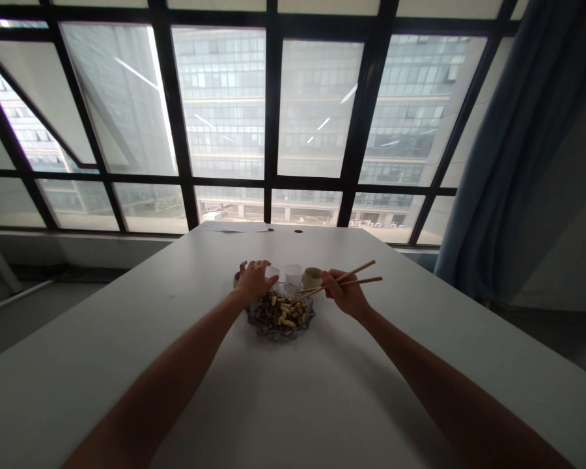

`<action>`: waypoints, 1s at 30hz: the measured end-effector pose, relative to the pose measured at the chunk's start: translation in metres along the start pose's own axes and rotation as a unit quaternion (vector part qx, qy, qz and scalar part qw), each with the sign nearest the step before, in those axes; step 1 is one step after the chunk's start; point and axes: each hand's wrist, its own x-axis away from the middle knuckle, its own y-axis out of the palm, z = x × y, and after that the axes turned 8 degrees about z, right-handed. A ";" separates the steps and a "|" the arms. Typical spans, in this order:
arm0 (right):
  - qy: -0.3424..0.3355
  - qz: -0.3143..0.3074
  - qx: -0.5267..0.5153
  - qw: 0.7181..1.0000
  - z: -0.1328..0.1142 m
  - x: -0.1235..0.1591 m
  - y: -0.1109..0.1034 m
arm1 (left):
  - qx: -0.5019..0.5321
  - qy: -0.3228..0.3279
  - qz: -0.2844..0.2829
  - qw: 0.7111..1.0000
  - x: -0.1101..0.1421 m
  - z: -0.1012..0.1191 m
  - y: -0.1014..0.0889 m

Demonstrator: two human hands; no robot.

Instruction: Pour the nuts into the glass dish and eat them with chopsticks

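A glass bowl (306, 322) of mixed nuts and dark bits sits on the white table (293, 404). My left hand (254, 279) rests over the bowl's far-left rim, fingers curled against it and against a small clear cup (272, 271). My right hand (344, 293) is closed on a pair of wooden chopsticks (356, 275), whose tips point left into the bowl's contents. A second clear cup (293, 275) and a small greenish cup (312, 277) stand just behind the bowl.
A sheet of paper (234, 227) lies at the table's far edge, near a small dark hole (298, 230). Large black-framed windows rise behind the table. A blue curtain (512, 150) hangs at the right.
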 end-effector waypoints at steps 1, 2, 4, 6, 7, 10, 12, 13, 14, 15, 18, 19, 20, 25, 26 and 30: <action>0.003 -0.005 -0.004 1.000 -0.002 -0.001 -0.001 | 0.000 0.005 -0.007 1.000 0.001 -0.001 -0.005; 0.008 -0.002 -0.015 1.000 -0.003 -0.002 -0.002 | 0.004 0.015 -0.015 1.000 0.002 -0.004 -0.011; 0.030 0.018 -0.046 0.998 -0.007 -0.005 -0.002 | 0.022 0.048 -0.031 0.998 0.009 -0.010 -0.023; 0.059 0.026 -0.079 0.995 -0.011 -0.007 -0.002 | 0.045 0.087 -0.050 0.994 0.019 -0.018 -0.035; 0.073 0.010 -0.090 0.993 -0.013 -0.008 -0.001 | 0.056 0.101 -0.058 0.992 0.025 -0.022 -0.039; 0.103 -0.115 -0.086 0.984 -0.017 -0.005 0.004 | 0.079 0.109 -0.044 0.990 0.046 -0.032 -0.046; 0.110 -0.182 -0.067 0.975 -0.017 -0.001 0.008 | 0.087 0.103 -0.008 0.991 0.059 -0.035 -0.044; 0.111 -0.195 -0.059 0.973 -0.017 0.002 0.010 | 0.090 0.100 0.012 0.991 0.063 -0.036 -0.042; 0.110 -0.194 -0.054 0.973 -0.016 0.004 0.012 | 0.093 0.098 0.029 0.990 0.067 -0.035 -0.040; 0.107 -0.185 -0.052 0.976 -0.014 0.005 0.014 | 0.096 0.095 0.045 0.990 0.070 -0.035 -0.037; 0.084 -0.134 -0.043 0.986 -0.010 0.007 0.016 | 0.097 0.079 0.080 0.989 0.075 -0.031 -0.031; 0.072 -0.113 -0.037 0.990 -0.009 0.006 0.016 | 0.096 0.071 0.088 0.989 0.076 -0.030 -0.030; 0.059 -0.093 -0.029 0.993 -0.007 0.006 0.015 | 0.095 0.064 0.094 0.989 0.077 -0.030 -0.030; 0.019 -0.039 0.007 0.999 -0.006 0.003 0.008 | 0.128 0.078 0.098 0.984 0.079 -0.029 -0.032; 0.015 -0.052 0.014 0.998 -0.007 0.002 0.007 | 0.141 0.090 0.096 0.981 0.079 -0.029 -0.032; 0.000 -0.140 0.040 0.989 -0.014 0.001 0.000 | 0.170 0.109 0.094 0.975 0.079 -0.030 -0.032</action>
